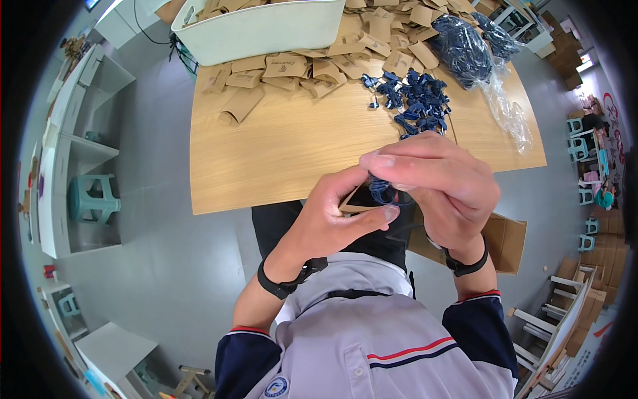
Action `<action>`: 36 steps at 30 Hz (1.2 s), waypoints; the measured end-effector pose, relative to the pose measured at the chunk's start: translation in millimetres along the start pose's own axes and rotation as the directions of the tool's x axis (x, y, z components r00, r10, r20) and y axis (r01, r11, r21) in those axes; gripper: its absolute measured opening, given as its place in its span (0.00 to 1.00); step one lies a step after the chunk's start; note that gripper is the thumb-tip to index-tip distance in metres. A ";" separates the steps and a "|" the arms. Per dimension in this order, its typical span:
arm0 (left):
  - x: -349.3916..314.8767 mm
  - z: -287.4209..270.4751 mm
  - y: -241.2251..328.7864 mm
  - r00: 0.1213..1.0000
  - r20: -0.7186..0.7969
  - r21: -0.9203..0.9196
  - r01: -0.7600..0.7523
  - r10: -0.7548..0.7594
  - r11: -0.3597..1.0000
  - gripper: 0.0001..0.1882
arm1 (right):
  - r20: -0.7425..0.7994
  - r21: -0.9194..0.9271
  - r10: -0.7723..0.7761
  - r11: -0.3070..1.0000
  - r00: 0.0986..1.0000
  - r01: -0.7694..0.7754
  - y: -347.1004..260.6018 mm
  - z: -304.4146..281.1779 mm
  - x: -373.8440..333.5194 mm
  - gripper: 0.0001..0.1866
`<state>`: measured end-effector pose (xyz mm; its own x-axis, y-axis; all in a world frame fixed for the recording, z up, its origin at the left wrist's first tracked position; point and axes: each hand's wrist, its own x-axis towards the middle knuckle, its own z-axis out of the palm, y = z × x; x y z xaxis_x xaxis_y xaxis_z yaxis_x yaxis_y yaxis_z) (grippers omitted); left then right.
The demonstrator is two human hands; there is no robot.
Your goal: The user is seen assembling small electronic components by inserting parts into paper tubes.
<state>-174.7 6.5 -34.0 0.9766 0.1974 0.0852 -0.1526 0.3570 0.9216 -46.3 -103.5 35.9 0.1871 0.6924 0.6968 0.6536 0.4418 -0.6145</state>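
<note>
My left hand (329, 213) grips a small brown paper pillow box (348, 207), thumb along its near side, its dark open end turned toward me. At that opening sits a coiled dark blue cable (381, 191). My right hand (445, 183) is closed over the coil, pinching it from above with thumb and fingers; part of the coil is hidden behind them. Both hands meet just off the table's near edge. Beyond them on the wooden table (279, 153) lies a heap of similar blue cables (422, 100) with small plugs.
A white bin (266, 36) of brown boxes stands at the far left of the table. Many loose pillow boxes (286, 65) spread beside it. Clear plastic bags of dark cables (462, 53) lie at the far right. An open cardboard carton (508, 243) sits below the table, right of me.
</note>
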 end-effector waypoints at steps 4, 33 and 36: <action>-1.7 -3.5 0.3 0.998 0.010 -0.130 0.067 -0.066 0.989 0.16 | 0.130 -0.225 0.130 0.969 0.983 -0.099 -9.0 -2.3 0.3 0.16; 6.4 -74.6 -53.7 0.971 0.050 0.009 0.235 -0.235 0.972 0.11 | 0.187 -0.183 0.428 0.899 0.884 -0.397 45.7 28.3 -36.7 0.16; 13.1 -55.2 -36.4 0.987 -0.050 -0.349 0.124 -0.150 0.929 0.15 | -0.025 -0.149 0.379 0.913 0.925 -0.379 48.9 12.5 -52.0 0.22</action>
<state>-164.6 46.5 -87.4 0.9797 0.1869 -0.0730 -0.0739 0.6745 0.7346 -33.2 -110.7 -35.1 0.4394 0.7937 0.4206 0.6355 0.0563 -0.7700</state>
